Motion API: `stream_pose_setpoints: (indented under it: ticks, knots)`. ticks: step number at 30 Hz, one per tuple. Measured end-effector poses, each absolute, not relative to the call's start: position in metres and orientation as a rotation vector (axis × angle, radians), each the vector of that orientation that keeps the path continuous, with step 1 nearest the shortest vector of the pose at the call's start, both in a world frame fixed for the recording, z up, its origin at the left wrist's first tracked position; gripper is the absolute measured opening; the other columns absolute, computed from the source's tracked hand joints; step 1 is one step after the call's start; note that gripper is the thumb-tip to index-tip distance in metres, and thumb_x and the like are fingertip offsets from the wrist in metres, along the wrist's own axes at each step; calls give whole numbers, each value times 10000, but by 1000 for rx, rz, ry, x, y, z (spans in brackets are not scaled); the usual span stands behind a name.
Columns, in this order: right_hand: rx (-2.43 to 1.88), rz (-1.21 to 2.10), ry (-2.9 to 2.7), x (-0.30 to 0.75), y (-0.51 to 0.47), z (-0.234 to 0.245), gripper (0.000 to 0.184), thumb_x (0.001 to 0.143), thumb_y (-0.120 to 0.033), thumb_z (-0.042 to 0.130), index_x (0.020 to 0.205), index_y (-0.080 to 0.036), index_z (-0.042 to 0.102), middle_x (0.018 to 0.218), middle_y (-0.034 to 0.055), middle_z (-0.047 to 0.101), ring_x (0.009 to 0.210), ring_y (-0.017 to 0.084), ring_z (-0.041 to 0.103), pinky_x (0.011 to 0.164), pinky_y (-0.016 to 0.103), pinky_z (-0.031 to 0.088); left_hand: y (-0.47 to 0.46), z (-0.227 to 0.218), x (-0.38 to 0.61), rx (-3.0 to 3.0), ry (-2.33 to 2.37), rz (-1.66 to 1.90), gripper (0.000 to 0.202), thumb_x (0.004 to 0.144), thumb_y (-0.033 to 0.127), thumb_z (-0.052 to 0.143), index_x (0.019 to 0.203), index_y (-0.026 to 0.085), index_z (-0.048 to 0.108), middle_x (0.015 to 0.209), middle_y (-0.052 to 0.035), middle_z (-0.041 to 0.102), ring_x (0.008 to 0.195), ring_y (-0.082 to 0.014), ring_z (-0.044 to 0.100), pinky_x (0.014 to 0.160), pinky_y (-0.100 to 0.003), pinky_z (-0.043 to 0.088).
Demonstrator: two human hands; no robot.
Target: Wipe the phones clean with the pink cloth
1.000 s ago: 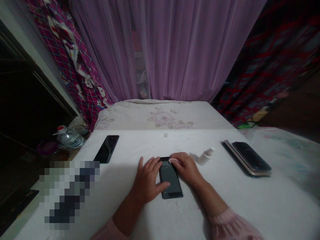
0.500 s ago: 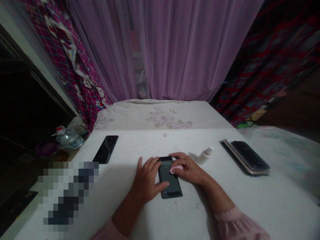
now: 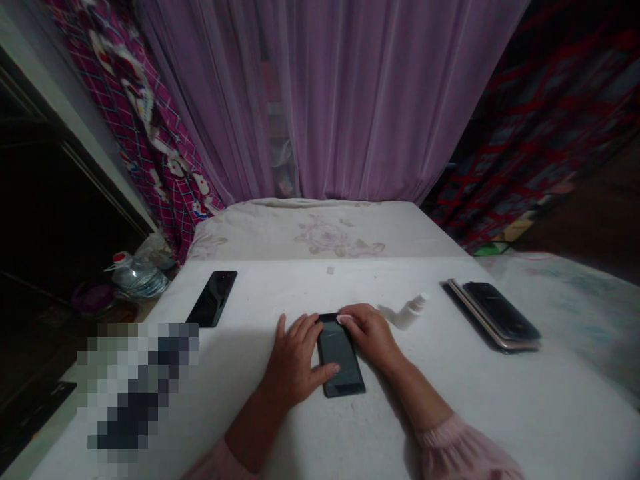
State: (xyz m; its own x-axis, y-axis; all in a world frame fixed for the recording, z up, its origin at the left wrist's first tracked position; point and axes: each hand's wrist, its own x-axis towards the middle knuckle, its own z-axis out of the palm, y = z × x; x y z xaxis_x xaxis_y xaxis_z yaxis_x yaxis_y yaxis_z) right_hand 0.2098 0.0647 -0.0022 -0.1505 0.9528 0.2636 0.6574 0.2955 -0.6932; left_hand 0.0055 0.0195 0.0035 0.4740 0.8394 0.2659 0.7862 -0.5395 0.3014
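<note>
A sheer purple curtain point(image 3: 380, 100) is hanging across the far side of the room, flanked on the left by a pink checked cloth with a cartoon print point(image 3: 145, 140) and on the right by a dark red patterned cloth point(image 3: 560, 120). In front of the curtain, a cream floral quilted cover point(image 3: 325, 233) is lying just beyond a white-covered tabletop point(image 3: 525, 407). A pixelated patch point(image 3: 135, 390) is hiding whatever sits at the near left of the tabletop.

Both of the person's forearms are reaching in from the near edge, with a pale pink sleeve point(image 3: 460, 450) showing on the right arm. At the centre, a black smartphone point(image 3: 340, 357) is lying flat and face up between the two hands. The left hand point(image 3: 295, 360) is resting open, its fingers spread and its grip apart, with the thumb point(image 3: 327, 373) lying across the phone's screen. The right hand point(image 3: 370, 337) is curling closed at the phone's far end, its grip pinching a small pink pad point(image 3: 344, 319) against the top edge of the phone.

Well to the left, a second black smartphone point(image 3: 212, 299) is lying on the tabletop. To the right, a small white spray bottle point(image 3: 409, 313) is lying on its side just beyond the right hand, and a dark phone is resting on a gold-edged phone in a stack point(image 3: 493, 317).
</note>
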Motion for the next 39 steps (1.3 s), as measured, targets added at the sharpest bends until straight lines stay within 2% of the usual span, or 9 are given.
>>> stream_pose_setpoints:
  ticks: [6, 12, 18, 23, 30, 39]
  knots:
    - [-1308, 633, -1905, 217, 65, -3, 150, 866, -276, 585, 859, -217, 723, 910, 65, 738, 903, 231, 648, 856, 393, 473, 19, 2, 5, 2597, 1428, 619, 612, 849, 534, 621, 1328, 167, 521, 1401, -175, 535, 1296, -354, 484, 1131, -645, 173]
    - [-1192, 773, -2044, 231, 63, 4, 64, 783, -270, 707, 795, -251, 767, 1157, 91, 680, 1075, 253, 622, 953, 437, 458, 20, 0, 5, 2602, 1428, 634, 614, 856, 546, 609, 1328, 162, 522, 1392, -179, 542, 1294, -354, 483, 1130, -642, 167]
    - [-1146, 859, -2102, 237, 62, 6, 37, 751, -286, 759, 774, -274, 785, 1226, 83, 644, 1167, 261, 581, 1004, 439, 439, 20, 0, 4, 2591, 1416, 604, 627, 863, 562, 596, 1328, 149, 515, 1399, -189, 533, 1301, -359, 474, 1123, -654, 166]
    - [-1194, 771, -2031, 230, 65, 1, 84, 802, -262, 685, 818, -260, 767, 1136, 78, 690, 1073, 239, 624, 959, 421, 464, 21, 0, 4, 2602, 1412, 616, 617, 859, 550, 604, 1327, 158, 515, 1396, -179, 538, 1298, -356, 478, 1123, -652, 181]
    - [-1314, 609, -1936, 216, 67, -3, 153, 875, -267, 580, 834, -214, 718, 873, 55, 735, 871, 219, 648, 845, 382, 473, 20, 4, 6, 2589, 1414, 559, 628, 847, 519, 632, 1328, 136, 504, 1423, -188, 511, 1319, -362, 455, 1113, -662, 202]
    - [-1416, 518, -1905, 212, 67, -3, 174, 882, -275, 569, 845, -217, 728, 840, 49, 742, 847, 220, 651, 787, 351, 468, 19, 4, 6, 2575, 1404, 551, 650, 822, 532, 655, 1338, 165, 508, 1429, -162, 514, 1327, -366, 445, 1123, -657, 187]
